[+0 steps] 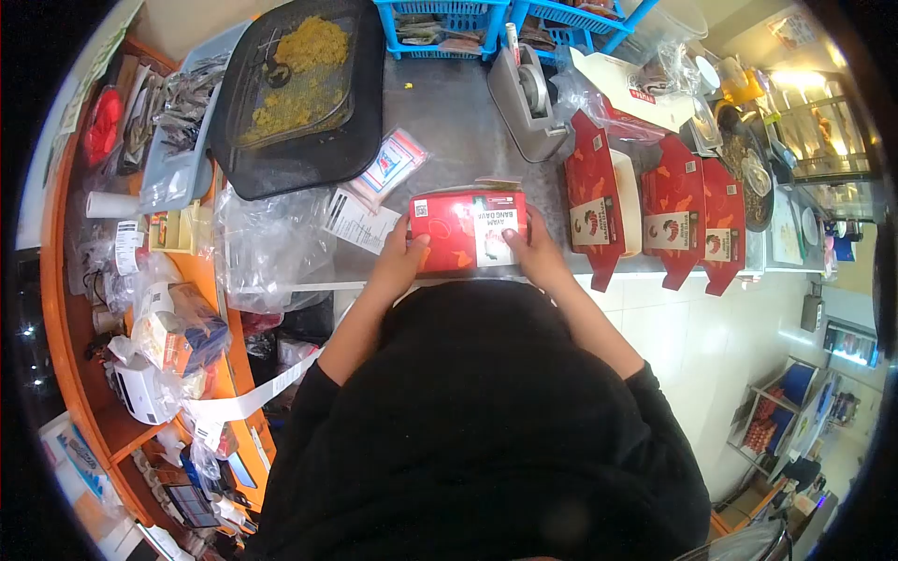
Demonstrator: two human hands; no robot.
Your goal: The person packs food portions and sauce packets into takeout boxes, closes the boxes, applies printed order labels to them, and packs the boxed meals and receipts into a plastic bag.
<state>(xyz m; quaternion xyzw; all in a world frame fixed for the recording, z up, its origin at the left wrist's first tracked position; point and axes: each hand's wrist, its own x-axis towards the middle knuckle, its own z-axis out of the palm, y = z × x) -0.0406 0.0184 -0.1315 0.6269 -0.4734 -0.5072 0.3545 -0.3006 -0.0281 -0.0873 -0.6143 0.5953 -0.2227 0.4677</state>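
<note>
A red printed food box (449, 234) with a white label panel is held at the front edge of the counter, between both hands. My left hand (404, 259) grips its left side, thumb on the front face. On the right side, my right hand (540, 251) holds it the same way. Just behind the box lie a clear plastic packet (398, 166) with a red and blue print and a printed paper receipt (360, 222). Several red food boxes (673, 206) with raised flaps stand along the counter to the right.
A black tray (229, 154) with yellow crumbly food stands at the back left. A grey tape dispenser (526, 103) and blue plastic baskets (440, 28) sit at the back. Clear plastic bags (267, 243) lie on the left, beside an orange shelf unit (229, 374).
</note>
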